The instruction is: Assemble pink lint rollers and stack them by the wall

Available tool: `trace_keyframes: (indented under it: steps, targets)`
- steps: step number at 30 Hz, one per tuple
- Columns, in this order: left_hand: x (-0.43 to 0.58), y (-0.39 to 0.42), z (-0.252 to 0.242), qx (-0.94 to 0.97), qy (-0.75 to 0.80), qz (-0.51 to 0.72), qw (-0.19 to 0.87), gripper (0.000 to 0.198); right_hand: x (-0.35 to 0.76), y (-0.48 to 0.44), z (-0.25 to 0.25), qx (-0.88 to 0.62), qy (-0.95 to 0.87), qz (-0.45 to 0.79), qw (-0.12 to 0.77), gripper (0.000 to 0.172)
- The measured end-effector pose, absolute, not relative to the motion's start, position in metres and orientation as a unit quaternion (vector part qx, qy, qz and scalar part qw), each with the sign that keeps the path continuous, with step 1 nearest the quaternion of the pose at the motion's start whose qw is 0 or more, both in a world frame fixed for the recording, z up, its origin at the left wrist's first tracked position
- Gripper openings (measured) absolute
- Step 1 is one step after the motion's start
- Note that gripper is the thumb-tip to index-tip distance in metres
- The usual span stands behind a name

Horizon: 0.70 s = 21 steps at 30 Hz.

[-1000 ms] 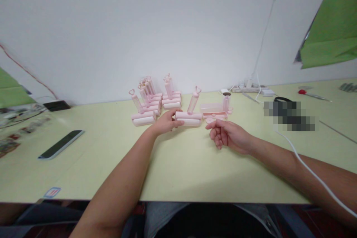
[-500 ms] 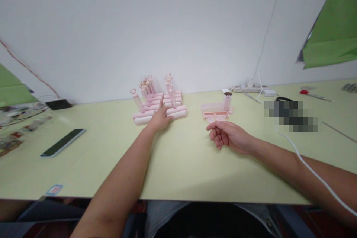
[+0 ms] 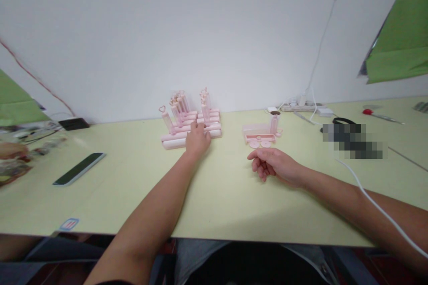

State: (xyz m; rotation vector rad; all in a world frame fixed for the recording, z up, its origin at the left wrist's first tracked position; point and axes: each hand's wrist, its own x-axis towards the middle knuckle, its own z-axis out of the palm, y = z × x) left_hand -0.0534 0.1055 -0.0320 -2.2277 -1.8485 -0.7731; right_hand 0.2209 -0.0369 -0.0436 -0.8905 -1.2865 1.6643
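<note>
My left hand (image 3: pixel 197 140) reaches forward to a cluster of pink rollers with heart-topped handles (image 3: pixel 182 116) at the back of the pale yellow table (image 3: pixel 220 196). Its fingers are curled over the front-most pink roller (image 3: pixel 214 132), which lies against the others. My right hand (image 3: pixel 274 164) rests on the table in a loose curl, with nothing visible in it. Just beyond it lie loose pink roller parts (image 3: pixel 259 137) with one upright pink handle (image 3: pixel 274 124).
A dark phone (image 3: pixel 79 168) lies at the left, near clutter at the table's left edge. A power strip (image 3: pixel 301 107), a red-handled tool (image 3: pixel 381 115) and a blurred dark object (image 3: pixel 354 140) are at the back right. A white cable (image 3: pixel 377 207) crosses my right forearm.
My left hand has moved the pink roller left and back, from the middle of the table up against the cluster. My right hand has stayed where it was.
</note>
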Motion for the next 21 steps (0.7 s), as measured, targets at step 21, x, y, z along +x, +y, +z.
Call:
trace_keyframes:
  steps: [21]
  targets:
    - [-0.06, 0.12, -0.054, -0.797, -0.582, -0.147, 0.067, 0.054, 0.224, -0.033, -0.053, -0.454, -0.713, 0.41, 0.344, 0.021]
